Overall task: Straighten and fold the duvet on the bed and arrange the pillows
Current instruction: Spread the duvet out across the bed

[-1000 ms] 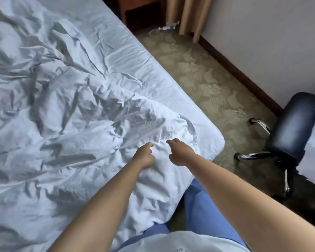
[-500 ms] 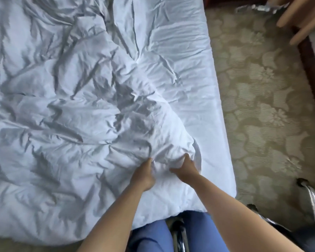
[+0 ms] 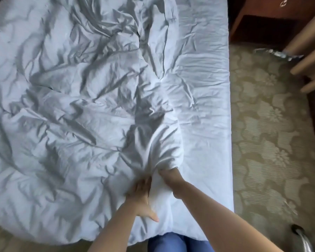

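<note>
A crumpled white duvet [image 3: 67, 110] covers most of the bed [image 3: 204, 88], bunched in deep creases. Near the foot edge my right hand [image 3: 171, 177] grips a gathered fold of the duvet, its fingers buried in the cloth. Just left of it my left hand [image 3: 142, 195] lies flat on the duvet with fingers spread, slightly blurred. No pillows are in view.
The bare sheet shows along the bed's right side. Patterned carpet [image 3: 269, 142] runs beside the bed. A wooden nightstand [image 3: 273, 17] and beige curtain folds [image 3: 309, 57] stand at the upper right. A chair's chrome leg [image 3: 302, 237] sits at the lower right.
The view has swung to look straight down the bed. My right hand has bunched up a fold of duvet and my left hand has slid toward me, flattening out.
</note>
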`<state>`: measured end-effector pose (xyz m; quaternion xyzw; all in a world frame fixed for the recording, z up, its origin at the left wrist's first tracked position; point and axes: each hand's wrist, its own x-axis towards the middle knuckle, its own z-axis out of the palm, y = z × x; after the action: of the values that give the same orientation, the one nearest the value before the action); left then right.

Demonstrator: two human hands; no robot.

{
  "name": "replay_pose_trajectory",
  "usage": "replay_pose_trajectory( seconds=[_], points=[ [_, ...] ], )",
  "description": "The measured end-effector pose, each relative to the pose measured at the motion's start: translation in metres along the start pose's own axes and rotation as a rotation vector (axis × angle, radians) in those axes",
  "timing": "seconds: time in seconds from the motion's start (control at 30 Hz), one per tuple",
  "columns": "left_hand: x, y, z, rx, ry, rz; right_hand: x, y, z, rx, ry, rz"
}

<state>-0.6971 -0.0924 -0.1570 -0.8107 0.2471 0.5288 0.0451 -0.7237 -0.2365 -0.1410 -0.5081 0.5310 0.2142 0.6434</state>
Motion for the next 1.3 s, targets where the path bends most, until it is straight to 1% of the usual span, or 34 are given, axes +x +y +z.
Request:
replay_pose_trajectory(
  seconds=[0.07, 0.17, 0.2, 0.27, 0.4, 0.53, 0.6, 0.7, 0.8, 0.93, 1.0, 1.07, 1.2, 1.3],
  points=[
    [-0.006, 0.005, 0.002, -0.045, 0.061, -0.022, -0.008, -0.008, -0.002, -0.046, -0.021, -0.011],
    [-0.018, 0.009, 0.003, -0.244, 0.322, -0.026, -0.022, -0.020, -0.004, -0.097, -0.043, -0.055],
    [-0.024, 0.011, 0.001, -0.260, 0.404, -0.040, -0.027, -0.023, -0.005, -0.101, -0.055, -0.072],
    [-0.041, 0.017, -0.006, -0.214, 0.487, -0.105, -0.040, -0.030, -0.007, -0.119, -0.084, -0.098],
    [-0.076, 0.042, -0.023, -0.075, 0.495, -0.251, -0.063, -0.037, -0.017, -0.186, -0.135, -0.167],
    [-0.122, 0.078, -0.035, 0.059, 0.541, -0.406, -0.091, -0.037, -0.046, -0.176, -0.276, -0.207],
    [-0.148, 0.103, -0.031, 0.075, 0.565, -0.480, -0.108, -0.036, -0.064, -0.209, -0.314, -0.245],
    [-0.178, 0.141, -0.019, 0.017, 0.604, -0.544, -0.130, -0.040, -0.085, -0.305, -0.319, -0.334],
    [-0.196, 0.166, -0.011, -0.062, 0.631, -0.561, -0.147, -0.046, -0.097, -0.402, -0.301, -0.418],
    [-0.199, 0.179, -0.007, -0.144, 0.684, -0.539, -0.154, -0.052, -0.107, -0.513, -0.266, -0.479],
    [-0.199, 0.181, -0.004, -0.177, 0.678, -0.513, -0.155, -0.048, -0.114, -0.544, -0.252, -0.467],
    [-0.201, 0.184, -0.004, -0.186, 0.676, -0.498, -0.156, -0.045, -0.124, -0.512, -0.252, -0.419],
    [-0.207, 0.203, 0.001, -0.237, 0.645, -0.532, -0.164, -0.045, -0.152, -0.514, -0.330, -0.386],
    [-0.208, 0.229, -0.003, -0.304, 0.669, -0.555, -0.170, -0.061, -0.174, -0.543, -0.405, -0.426]
  ],
)
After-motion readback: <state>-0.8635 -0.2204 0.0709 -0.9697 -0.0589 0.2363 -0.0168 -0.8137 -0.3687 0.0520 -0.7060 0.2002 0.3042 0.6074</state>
